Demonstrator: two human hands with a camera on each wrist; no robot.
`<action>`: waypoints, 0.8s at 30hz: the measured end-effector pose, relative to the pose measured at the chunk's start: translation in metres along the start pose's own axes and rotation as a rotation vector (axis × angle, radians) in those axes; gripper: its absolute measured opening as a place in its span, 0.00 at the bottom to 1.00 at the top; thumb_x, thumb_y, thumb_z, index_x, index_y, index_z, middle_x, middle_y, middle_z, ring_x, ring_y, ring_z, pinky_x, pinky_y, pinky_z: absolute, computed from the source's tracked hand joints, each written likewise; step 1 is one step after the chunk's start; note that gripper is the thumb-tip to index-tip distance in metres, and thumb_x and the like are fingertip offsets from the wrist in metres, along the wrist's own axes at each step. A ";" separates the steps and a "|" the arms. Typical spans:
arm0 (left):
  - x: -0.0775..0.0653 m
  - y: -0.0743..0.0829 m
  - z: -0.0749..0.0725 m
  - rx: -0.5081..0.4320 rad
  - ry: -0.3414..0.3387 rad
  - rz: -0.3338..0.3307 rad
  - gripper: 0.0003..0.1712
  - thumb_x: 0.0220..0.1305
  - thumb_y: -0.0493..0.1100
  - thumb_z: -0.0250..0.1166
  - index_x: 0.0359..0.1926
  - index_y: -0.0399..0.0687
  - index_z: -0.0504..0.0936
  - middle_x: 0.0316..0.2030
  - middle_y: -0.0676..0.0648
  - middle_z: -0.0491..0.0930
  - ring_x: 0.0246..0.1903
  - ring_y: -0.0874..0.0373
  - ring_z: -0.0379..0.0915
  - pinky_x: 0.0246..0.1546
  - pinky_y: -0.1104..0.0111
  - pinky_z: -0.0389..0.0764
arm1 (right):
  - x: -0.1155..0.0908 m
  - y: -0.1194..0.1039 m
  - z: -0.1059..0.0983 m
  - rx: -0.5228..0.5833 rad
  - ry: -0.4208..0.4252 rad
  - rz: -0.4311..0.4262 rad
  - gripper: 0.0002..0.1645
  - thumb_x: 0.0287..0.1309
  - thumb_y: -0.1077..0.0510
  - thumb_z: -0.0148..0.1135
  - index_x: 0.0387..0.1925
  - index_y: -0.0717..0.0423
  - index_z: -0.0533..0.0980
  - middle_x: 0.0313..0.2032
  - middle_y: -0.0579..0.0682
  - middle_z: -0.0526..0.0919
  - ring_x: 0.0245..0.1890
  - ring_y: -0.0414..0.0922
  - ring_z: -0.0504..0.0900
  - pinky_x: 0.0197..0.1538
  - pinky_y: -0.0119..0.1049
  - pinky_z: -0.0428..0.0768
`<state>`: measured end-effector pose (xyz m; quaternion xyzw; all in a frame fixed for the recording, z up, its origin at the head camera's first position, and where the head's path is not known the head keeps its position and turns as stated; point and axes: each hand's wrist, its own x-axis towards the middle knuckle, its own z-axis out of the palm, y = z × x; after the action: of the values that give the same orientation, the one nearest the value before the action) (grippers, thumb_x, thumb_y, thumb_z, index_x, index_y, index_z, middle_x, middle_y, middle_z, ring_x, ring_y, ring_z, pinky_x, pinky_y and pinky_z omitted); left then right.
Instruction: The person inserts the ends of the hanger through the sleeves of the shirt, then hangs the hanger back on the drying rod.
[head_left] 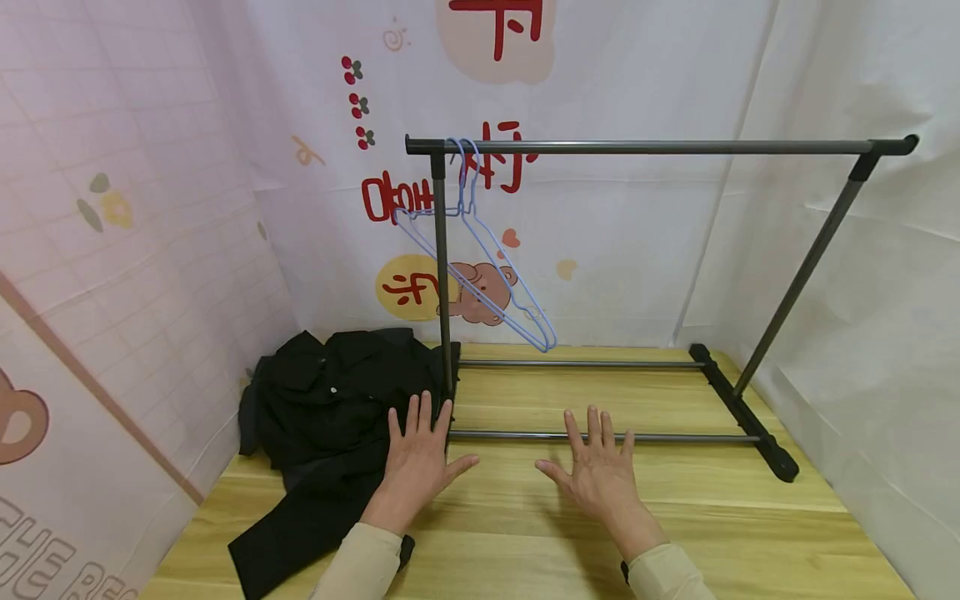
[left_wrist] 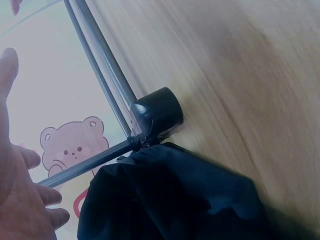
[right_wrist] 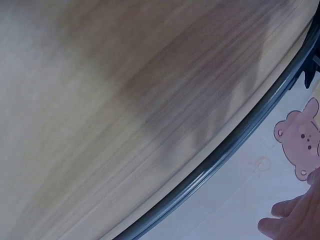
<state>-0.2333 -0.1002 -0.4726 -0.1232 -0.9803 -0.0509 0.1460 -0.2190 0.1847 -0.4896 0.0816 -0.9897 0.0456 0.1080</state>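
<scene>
Two snag risks from here

I see the left hand [head_left: 417,467] and right hand [head_left: 602,477] spread over the surface [head_left: 510,542], each grip released. The black garment [head_left: 337,408] lies heaped beside the left foot [left_wrist: 159,114] of the rack [head_left: 441,267]; a sideways pull could catch there. Bumping the rack could tangle its blue hangers [head_left: 491,298]. Dark folds obscure the garment's shape, and I can't tell whether it overlaps the foot.
</scene>
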 end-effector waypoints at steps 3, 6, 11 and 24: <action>-0.001 0.001 0.000 0.003 -0.002 0.000 0.55 0.57 0.77 0.60 0.75 0.49 0.62 0.74 0.33 0.53 0.74 0.37 0.45 0.67 0.36 0.45 | -0.001 0.000 0.000 0.001 -0.013 0.002 0.58 0.59 0.18 0.39 0.77 0.52 0.54 0.74 0.69 0.48 0.73 0.67 0.47 0.64 0.75 0.43; -0.001 0.002 0.000 0.003 -0.012 0.004 0.55 0.57 0.76 0.60 0.75 0.48 0.62 0.74 0.34 0.53 0.73 0.37 0.46 0.67 0.36 0.45 | -0.001 0.001 -0.001 0.004 -0.032 0.011 0.58 0.60 0.18 0.39 0.77 0.52 0.53 0.74 0.69 0.48 0.73 0.67 0.47 0.64 0.75 0.42; -0.001 0.004 -0.001 0.009 -0.026 0.002 0.56 0.57 0.77 0.58 0.76 0.48 0.60 0.74 0.33 0.52 0.74 0.38 0.45 0.67 0.36 0.44 | -0.002 0.002 -0.003 -0.003 -0.041 0.020 0.59 0.59 0.17 0.39 0.78 0.52 0.51 0.74 0.69 0.47 0.73 0.67 0.47 0.65 0.74 0.44; 0.001 0.009 -0.001 0.009 -0.060 0.018 0.56 0.57 0.76 0.60 0.76 0.48 0.60 0.74 0.34 0.52 0.74 0.38 0.44 0.68 0.37 0.43 | -0.007 0.006 -0.010 0.039 -0.014 0.015 0.64 0.54 0.16 0.45 0.77 0.55 0.54 0.72 0.68 0.56 0.71 0.65 0.57 0.64 0.68 0.59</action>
<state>-0.2321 -0.0916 -0.4706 -0.1328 -0.9833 -0.0416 0.1177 -0.2115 0.1927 -0.4813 0.0766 -0.9900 0.0649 0.0991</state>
